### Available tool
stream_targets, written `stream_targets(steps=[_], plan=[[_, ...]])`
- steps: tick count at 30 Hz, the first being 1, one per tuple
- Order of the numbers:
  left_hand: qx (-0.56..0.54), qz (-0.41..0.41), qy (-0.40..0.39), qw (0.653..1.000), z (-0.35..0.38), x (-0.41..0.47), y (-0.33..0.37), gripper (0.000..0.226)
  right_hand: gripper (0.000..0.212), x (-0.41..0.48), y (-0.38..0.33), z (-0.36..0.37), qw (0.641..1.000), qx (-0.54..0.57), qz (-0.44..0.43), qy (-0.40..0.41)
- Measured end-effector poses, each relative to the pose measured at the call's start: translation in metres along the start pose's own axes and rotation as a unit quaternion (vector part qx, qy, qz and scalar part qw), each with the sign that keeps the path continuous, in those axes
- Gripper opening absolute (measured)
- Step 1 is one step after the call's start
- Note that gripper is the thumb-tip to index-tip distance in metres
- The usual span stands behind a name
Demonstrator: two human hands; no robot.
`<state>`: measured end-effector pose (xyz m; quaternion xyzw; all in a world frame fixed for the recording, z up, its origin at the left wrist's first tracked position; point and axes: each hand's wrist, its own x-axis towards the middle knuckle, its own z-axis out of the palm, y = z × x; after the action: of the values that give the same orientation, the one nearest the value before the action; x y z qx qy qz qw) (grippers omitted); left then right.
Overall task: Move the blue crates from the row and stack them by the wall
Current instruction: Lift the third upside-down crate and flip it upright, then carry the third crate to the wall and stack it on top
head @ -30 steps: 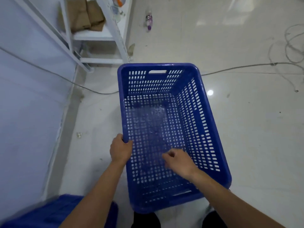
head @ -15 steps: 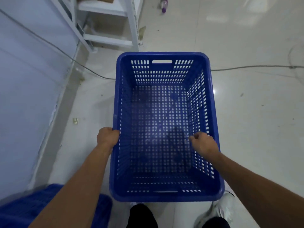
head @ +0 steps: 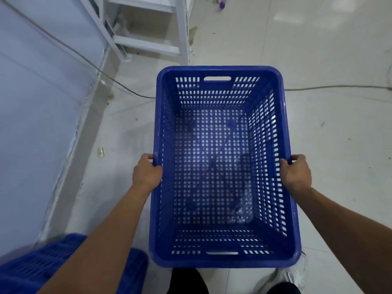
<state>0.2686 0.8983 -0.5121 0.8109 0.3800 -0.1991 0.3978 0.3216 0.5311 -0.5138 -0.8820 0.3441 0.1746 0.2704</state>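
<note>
At nine o'clock the pale wall [head: 31, 115] runs down the left edge, a thin grey cable [head: 70, 49] slanting across it and on over the floor [head: 339, 155] toward the centre. At seven o'clock, low in the corner beside the wall, lies part of another blue crate [head: 42, 270], its slotted surface partly covered by the left forearm. At eleven o'clock stands the foot of a white metal rack [head: 148, 45]. The left hand [head: 146, 175] is clamped on the left long rim of the blue crate [head: 220, 262], fingers curled under the lip and thumb on top. That crate fills the centre, open side up and empty, its perforated bottom showing the floor through the holes, handle slots at the twelve and six o'clock ends; it looks lifted clear of the floor, though the view from above does not settle that. At one o'clock, near the top edge, a small purple-tipped bottle [head: 222, 2] lies on the tiles. The right hand [head: 297, 175] grips the right long rim, closed around the lip opposite the left. At five o'clock a white shoe [head: 294, 274] shows below the crate's near end.
</note>
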Motion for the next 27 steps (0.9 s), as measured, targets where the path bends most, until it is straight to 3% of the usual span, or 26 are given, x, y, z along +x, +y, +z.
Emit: stream_targets(steps=[9,15,27], plan=[[0.052,-0.04,-0.042,0.997,-0.003,0.01,0.022,0.032,0.035,0.022,0.002,-0.012,0.997,0.048,0.033,-0.054],[0.107,-0.031,-0.053,0.992,-0.031,-0.007,0.038,0.031,0.03,0.006,-0.001,-0.041,0.997,0.023,0.017,-0.075],[0.024,-0.03,-0.001,0.999,-0.123,-0.217,0.156,0.027,0.029,-0.105,-0.02,-0.255,0.997,0.027,-0.04,-0.066]])
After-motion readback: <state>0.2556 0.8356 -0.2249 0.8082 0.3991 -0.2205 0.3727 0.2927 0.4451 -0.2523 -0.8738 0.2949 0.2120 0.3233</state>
